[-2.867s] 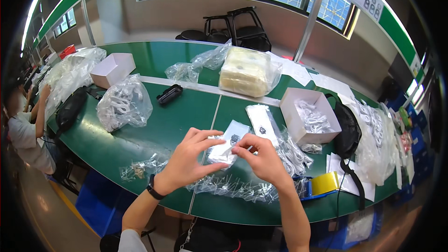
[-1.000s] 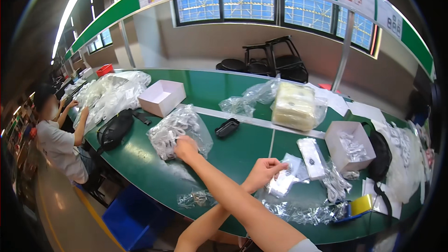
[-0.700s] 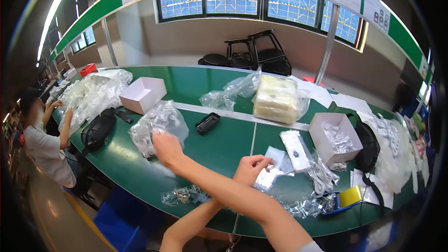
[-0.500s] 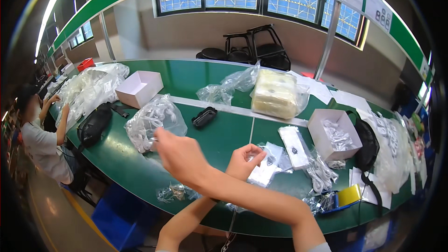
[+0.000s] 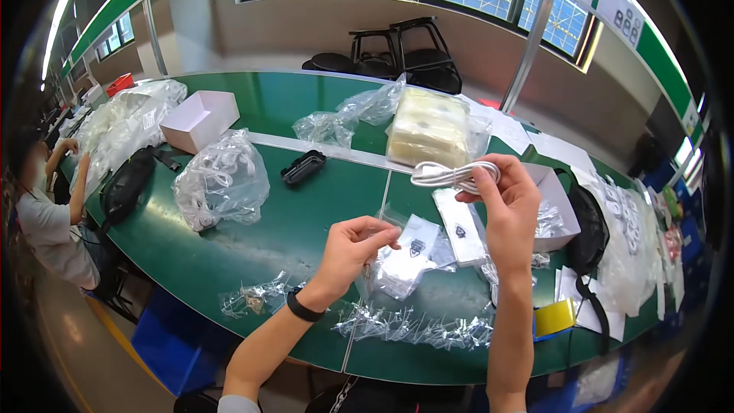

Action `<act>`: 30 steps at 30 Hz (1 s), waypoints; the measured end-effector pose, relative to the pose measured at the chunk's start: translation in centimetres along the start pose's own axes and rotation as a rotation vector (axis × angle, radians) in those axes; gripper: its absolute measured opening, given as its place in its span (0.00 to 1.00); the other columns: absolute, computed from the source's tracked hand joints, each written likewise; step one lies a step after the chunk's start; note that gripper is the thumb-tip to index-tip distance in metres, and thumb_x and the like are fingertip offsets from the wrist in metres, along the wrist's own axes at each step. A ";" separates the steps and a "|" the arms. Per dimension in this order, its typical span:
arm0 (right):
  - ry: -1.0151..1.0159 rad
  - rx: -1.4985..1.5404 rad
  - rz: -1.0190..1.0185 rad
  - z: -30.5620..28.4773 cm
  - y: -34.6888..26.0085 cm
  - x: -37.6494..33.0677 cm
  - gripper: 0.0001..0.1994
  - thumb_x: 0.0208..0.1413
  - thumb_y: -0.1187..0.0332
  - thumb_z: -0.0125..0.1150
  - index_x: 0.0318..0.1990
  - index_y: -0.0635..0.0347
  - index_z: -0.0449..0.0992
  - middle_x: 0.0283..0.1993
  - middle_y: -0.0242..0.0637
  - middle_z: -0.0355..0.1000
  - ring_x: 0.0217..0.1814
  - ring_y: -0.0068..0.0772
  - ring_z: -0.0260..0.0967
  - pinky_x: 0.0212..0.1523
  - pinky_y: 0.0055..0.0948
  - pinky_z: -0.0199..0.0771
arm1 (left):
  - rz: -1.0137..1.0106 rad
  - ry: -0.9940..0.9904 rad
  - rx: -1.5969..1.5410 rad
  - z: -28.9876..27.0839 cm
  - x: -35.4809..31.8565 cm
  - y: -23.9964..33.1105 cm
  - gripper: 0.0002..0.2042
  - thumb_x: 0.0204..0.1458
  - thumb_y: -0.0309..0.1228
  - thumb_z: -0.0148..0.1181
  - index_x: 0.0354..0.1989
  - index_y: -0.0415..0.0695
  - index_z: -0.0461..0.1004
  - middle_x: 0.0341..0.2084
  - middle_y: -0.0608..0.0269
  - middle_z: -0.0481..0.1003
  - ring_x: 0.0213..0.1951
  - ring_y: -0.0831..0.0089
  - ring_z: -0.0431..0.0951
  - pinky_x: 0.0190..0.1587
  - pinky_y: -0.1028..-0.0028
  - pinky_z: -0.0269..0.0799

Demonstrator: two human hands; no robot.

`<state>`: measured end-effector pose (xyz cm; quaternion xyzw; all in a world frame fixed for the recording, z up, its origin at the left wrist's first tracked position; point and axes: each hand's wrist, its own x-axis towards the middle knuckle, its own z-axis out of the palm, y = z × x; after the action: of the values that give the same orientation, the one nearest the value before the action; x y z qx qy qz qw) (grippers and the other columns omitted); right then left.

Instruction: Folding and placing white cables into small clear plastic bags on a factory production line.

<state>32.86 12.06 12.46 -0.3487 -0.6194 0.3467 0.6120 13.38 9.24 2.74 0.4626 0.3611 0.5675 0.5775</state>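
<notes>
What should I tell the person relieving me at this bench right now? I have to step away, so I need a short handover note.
Right hand: raised above the table, pinching a coiled white cable.
Left hand: fingertips on a small clear bag lying on the green table.
Nearby: big bag of coiled cables to the left, strip of empty clear bags at the near edge, open white box to the right.
Done: one cable picked up.
Left: cable is not yet in the bag.
</notes>
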 end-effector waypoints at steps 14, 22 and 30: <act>-0.219 0.155 0.158 1.1 2.2 0.1 0.07 0.60 0.75 0.56 0.43 0.69 0.73 0.35 0.36 0.75 0.35 0.22 0.74 0.36 0.23 0.79 | 0.025 -0.116 -0.118 -0.9 0.0 -0.4 0.18 0.66 0.41 0.43 0.36 0.38 0.72 0.08 0.75 0.57 0.12 0.86 0.52 0.17 0.81 0.47; -0.374 0.184 0.147 -0.1 1.7 0.1 0.07 0.60 0.74 0.57 0.43 0.68 0.72 0.35 0.35 0.74 0.36 0.21 0.73 0.36 0.24 0.79 | -0.037 -0.222 -0.139 -0.5 0.0 -0.7 0.25 0.64 0.53 0.41 0.45 0.39 0.69 0.09 0.77 0.55 0.12 0.86 0.51 0.16 0.81 0.46; -0.478 0.064 0.206 -0.4 1.2 -0.1 0.06 0.60 0.74 0.57 0.42 0.68 0.72 0.34 0.34 0.73 0.35 0.20 0.73 0.37 0.22 0.77 | -0.084 -0.214 -0.185 -0.5 -0.4 -1.3 0.26 0.65 0.50 0.43 0.51 0.35 0.66 0.15 0.76 0.58 0.16 0.86 0.54 0.19 0.82 0.51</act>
<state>33.25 12.55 11.40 -0.2985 -0.6964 0.4990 0.4206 13.32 9.00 1.32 0.4498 0.2625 0.5211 0.6762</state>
